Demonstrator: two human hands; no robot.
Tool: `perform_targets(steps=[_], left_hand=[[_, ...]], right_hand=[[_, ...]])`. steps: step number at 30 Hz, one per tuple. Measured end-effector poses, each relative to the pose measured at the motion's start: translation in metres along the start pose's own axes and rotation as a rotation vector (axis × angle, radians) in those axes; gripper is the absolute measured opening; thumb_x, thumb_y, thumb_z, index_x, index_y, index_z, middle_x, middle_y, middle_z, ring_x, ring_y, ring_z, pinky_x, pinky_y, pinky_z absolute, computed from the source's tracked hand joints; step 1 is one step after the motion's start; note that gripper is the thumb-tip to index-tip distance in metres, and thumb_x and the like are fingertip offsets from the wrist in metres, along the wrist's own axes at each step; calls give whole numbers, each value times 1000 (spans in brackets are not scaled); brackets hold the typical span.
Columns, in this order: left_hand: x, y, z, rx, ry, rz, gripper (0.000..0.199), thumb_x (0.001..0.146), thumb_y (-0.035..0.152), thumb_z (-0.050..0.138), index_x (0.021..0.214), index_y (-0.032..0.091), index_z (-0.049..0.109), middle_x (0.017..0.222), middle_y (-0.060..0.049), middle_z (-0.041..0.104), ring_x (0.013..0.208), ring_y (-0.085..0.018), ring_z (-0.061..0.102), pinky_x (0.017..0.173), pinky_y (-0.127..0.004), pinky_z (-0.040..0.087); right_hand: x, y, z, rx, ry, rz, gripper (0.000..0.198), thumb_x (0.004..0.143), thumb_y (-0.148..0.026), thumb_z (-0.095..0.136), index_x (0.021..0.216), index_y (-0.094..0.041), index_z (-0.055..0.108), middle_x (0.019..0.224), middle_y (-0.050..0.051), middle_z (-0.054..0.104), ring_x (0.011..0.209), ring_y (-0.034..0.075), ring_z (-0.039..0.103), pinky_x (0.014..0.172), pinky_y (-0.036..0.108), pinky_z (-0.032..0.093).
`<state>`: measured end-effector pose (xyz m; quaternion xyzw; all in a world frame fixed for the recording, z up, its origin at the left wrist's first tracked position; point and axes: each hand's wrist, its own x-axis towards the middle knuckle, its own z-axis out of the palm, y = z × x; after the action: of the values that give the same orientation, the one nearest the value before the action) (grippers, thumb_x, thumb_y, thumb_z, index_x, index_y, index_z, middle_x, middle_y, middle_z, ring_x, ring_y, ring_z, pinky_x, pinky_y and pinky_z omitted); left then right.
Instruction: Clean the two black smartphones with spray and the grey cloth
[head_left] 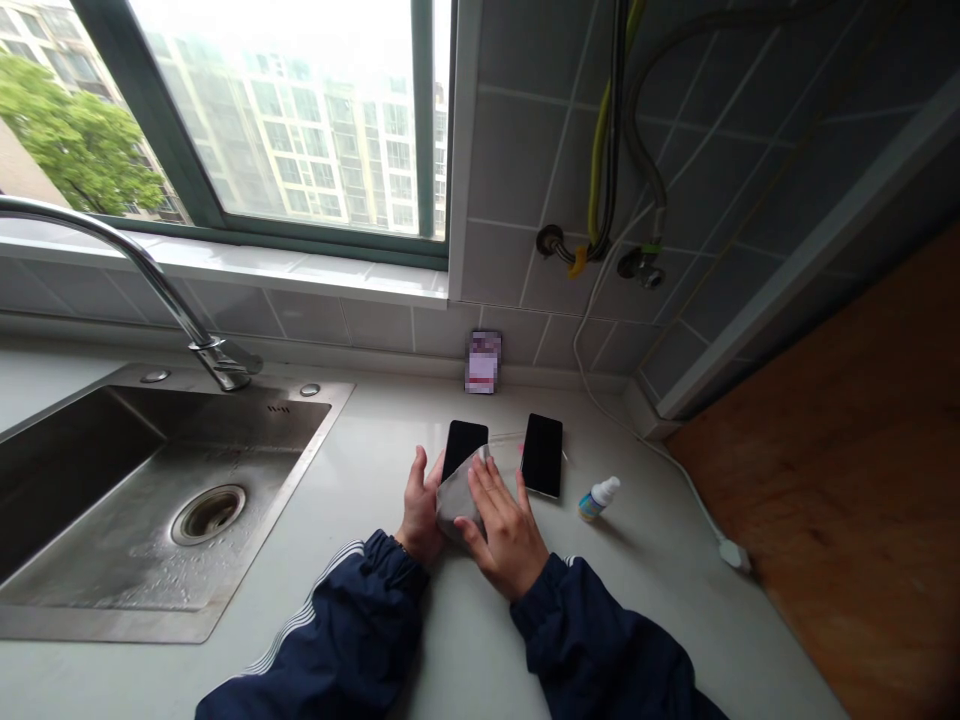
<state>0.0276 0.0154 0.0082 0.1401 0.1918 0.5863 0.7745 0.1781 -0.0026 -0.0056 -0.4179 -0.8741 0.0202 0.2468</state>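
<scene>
My left hand (422,512) supports a black smartphone (463,446) from its left side, the thumb sticking up away from the screen. Over the lower part of that phone lies a grey cloth (455,500). My right hand (510,530) presses the cloth against the phone, its fingers stretched over the fabric and the thumb on the cloth's lower part. Just right of my right fingertips, a second dark smartphone (542,455) lies on the counter. A small white-capped bottle (598,498) stands farther right. The cloth hides the phone's lower screen.
A third phone (482,362) with a lit, blurred screen leans against the tiled wall. On the left are a steel sink (262,545) and a faucet (176,300). A white cable (679,465) runs down to a plug (733,555) beside a wooden panel (847,480).
</scene>
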Motion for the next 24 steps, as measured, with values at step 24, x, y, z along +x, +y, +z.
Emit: perform_targets(steps=[24], left_hand=[[-2, -33, -31, 284, -41, 33, 48, 98, 46, 55, 139, 23, 63, 149, -4, 56, 155, -24, 14, 129, -41, 5]], right_hand=[[2, 8, 2, -18, 189, 145, 74, 107, -51, 28, 164, -16, -2, 169, 17, 15, 156, 38, 9, 119, 68, 20]])
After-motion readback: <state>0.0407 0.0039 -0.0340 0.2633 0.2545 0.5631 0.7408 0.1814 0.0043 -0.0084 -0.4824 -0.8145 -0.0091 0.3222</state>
